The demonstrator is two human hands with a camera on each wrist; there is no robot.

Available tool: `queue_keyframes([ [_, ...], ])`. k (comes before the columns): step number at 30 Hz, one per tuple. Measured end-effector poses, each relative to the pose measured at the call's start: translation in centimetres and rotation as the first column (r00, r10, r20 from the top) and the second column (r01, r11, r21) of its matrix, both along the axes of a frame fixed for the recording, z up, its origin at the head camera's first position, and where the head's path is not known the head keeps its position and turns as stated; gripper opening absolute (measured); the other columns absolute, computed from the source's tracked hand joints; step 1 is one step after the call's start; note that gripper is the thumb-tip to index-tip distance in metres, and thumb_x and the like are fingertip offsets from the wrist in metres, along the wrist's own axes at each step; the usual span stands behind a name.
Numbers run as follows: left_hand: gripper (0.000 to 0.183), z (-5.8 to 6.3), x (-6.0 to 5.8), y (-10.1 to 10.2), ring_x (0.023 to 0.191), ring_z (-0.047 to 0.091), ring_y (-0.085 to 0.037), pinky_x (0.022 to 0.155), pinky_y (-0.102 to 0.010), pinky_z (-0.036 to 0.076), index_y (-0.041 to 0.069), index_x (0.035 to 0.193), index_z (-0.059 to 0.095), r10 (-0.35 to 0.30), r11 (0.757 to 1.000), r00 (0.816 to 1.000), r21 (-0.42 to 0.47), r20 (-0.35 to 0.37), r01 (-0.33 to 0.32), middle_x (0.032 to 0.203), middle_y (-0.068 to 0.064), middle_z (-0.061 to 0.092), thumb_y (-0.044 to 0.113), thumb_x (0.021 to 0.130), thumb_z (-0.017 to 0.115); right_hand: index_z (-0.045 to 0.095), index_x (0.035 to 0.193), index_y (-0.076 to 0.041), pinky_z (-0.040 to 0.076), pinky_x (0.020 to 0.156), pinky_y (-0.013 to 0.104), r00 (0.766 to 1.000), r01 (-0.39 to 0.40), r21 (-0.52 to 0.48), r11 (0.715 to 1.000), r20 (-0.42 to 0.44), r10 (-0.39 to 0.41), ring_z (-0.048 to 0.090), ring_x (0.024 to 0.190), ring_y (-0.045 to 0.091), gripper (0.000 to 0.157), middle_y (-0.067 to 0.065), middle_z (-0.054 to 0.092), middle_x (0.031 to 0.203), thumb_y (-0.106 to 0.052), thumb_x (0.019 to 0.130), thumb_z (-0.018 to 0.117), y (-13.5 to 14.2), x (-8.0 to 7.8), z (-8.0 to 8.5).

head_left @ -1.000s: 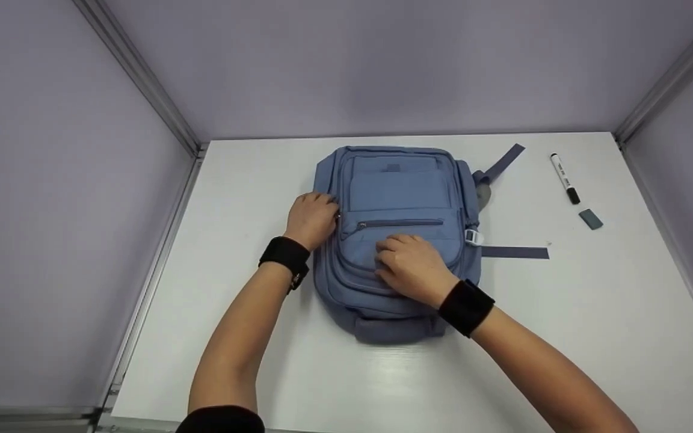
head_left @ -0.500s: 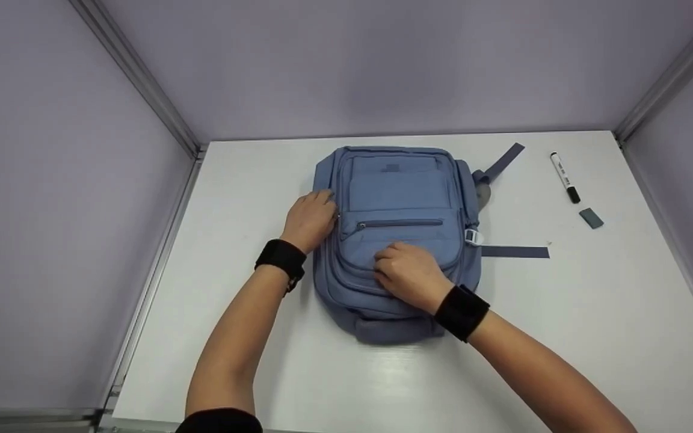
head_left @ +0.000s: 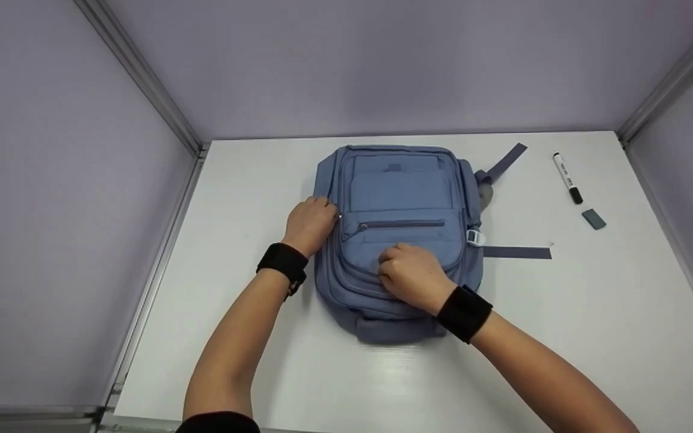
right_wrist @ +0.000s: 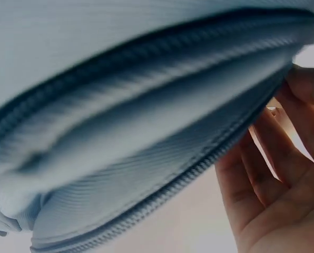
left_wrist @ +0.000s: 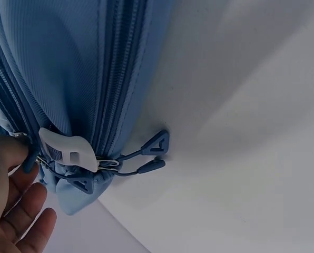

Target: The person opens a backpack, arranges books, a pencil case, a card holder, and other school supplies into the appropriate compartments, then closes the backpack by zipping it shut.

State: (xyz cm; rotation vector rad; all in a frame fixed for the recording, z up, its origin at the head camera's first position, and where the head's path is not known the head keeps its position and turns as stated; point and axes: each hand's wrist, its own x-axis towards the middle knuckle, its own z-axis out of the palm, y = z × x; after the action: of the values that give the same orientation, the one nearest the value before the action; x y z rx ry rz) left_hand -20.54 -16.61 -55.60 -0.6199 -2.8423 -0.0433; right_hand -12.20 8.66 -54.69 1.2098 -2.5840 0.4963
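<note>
A blue backpack [head_left: 403, 189] lies front side up on the white table. At its left side, my left hand [head_left: 310, 225] pinches a dark blue zipper pull [left_wrist: 30, 158] between thumb and finger. Beside that hang more zipper pulls [left_wrist: 156, 143] and a white plastic buckle [left_wrist: 70, 149]. My right hand [head_left: 415, 276] is over the lower front, fingers curled, gripping the edge of the front pocket. In the right wrist view, that pocket's zipper [right_wrist: 162, 195] gapes apart, showing the lining, with the fingers [right_wrist: 259, 168] at its right end.
To the right of the backpack lie a white marker [head_left: 566, 177] with a black cap and a small dark green block [head_left: 594, 219]. Two straps [head_left: 518, 252] stretch out from the bag's right side. Grey panels [head_left: 394, 66] wall the table at the back and sides.
My right hand has shifted slightly toward me along the front pocket, its fingers drawn closer together. My left hand stays at the bag's left edge, a touch lower. The backpack has not moved.
</note>
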Motion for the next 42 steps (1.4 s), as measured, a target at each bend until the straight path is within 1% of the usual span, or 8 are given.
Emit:
queue_keyframes([
  [8,0.018,0.1,0.7,0.2,0.090,0.066,-0.033,0.077,-0.043,0.055,0.003,0.103,0.070,0.071,0.994,0.991,0.079,0.115,-0.080,0.100,-0.014,0.069,0.017,0.105,0.058,0.077,0.081,-0.012,0.054,0.075,0.044,0.997,0.031,0.033,0.999,0.065,-0.034,0.062,0.091,0.026,0.008,0.004,0.070,0.099,-0.013,0.088,0.076,-0.1,0.4,-0.1],
  [13,0.018,0.2,1.1,0.2,0.089,0.067,-0.032,0.075,-0.043,0.055,0.003,0.104,0.068,0.072,0.987,0.986,0.135,0.148,-0.092,0.098,-0.014,0.069,0.017,0.105,0.057,0.071,0.084,-0.012,0.052,0.080,0.046,0.994,0.088,0.034,0.996,0.068,-0.090,0.061,0.093,0.029,0.008,0.008,0.067,0.098,-0.010,0.088,0.078,-0.5,0.6,-0.3],
  [19,0.014,0.4,1.8,-0.1,0.083,0.066,-0.030,0.072,-0.042,0.054,0.004,0.095,0.065,0.059,0.976,0.985,0.198,0.163,-0.091,0.090,-0.012,0.065,0.014,0.102,0.060,0.065,0.085,-0.013,0.050,0.088,0.050,0.985,0.113,0.025,0.993,0.131,-0.115,0.060,0.099,0.032,0.016,0.009,0.063,0.102,-0.009,0.088,0.080,-0.6,0.7,-0.1],
  [25,0.013,0.7,2.9,-0.1,0.078,0.064,-0.029,0.068,-0.042,0.052,0.005,0.088,0.062,0.040,0.975,0.985,0.211,0.165,-0.075,0.085,-0.010,0.062,0.011,0.099,0.060,0.063,0.086,-0.013,0.050,0.087,0.048,0.980,0.126,0.008,0.992,0.151,-0.126,0.060,0.095,0.031,0.017,0.008,0.062,0.096,-0.008,0.089,0.079,-0.6,0.8,-0.1],
  [32,0.011,0.9,4.5,0.0,0.077,0.064,-0.029,0.067,-0.043,0.053,0.005,0.088,0.064,0.022,0.974,0.991,0.220,0.131,-0.051,0.085,-0.010,0.063,0.011,0.098,0.063,0.063,0.085,-0.014,0.051,0.079,0.044,0.987,0.110,-0.029,0.994,0.122,-0.105,0.061,0.088,0.027,0.019,0.005,0.063,0.091,-0.007,0.087,0.080,-0.5,0.8,-0.1],
  [38,0.009,0.7,4.9,0.2,0.077,0.065,-0.028,0.067,-0.041,0.054,0.005,0.090,0.067,0.038,0.971,0.995,0.231,0.097,-0.059,0.086,-0.009,0.065,0.010,0.096,0.065,0.066,0.087,-0.014,0.052,0.076,0.043,0.992,0.069,-0.020,0.997,0.106,-0.066,0.060,0.085,0.025,0.015,0.004,0.064,0.090,-0.014,0.088,0.080,-0.5,0.3,0.5],
  [40,0.008,0.7,4.9,0.2,0.078,0.065,-0.028,0.068,-0.040,0.054,0.004,0.091,0.068,0.041,0.972,0.995,0.228,0.090,-0.061,0.087,-0.009,0.066,0.011,0.096,0.066,0.068,0.090,-0.013,0.053,0.077,0.043,0.995,0.044,0.001,0.999,0.095,-0.044,0.062,0.087,0.026,0.011,0.004,0.066,0.092,-0.017,0.091,0.078,-0.8,-0.2,0.9],
  [42,0.008,0.6,4.9,0.2,0.079,0.066,-0.028,0.068,-0.040,0.055,0.004,0.092,0.068,0.042,0.972,0.996,0.228,0.082,-0.060,0.087,-0.010,0.066,0.011,0.096,0.067,0.072,0.098,-0.010,0.053,0.086,0.045,0.996,0.010,0.039,0.999,0.086,-0.014,0.064,0.099,0.029,0.007,0.008,0.069,0.103,-0.017,0.095,0.074,-1.3,-0.8,1.4],
])
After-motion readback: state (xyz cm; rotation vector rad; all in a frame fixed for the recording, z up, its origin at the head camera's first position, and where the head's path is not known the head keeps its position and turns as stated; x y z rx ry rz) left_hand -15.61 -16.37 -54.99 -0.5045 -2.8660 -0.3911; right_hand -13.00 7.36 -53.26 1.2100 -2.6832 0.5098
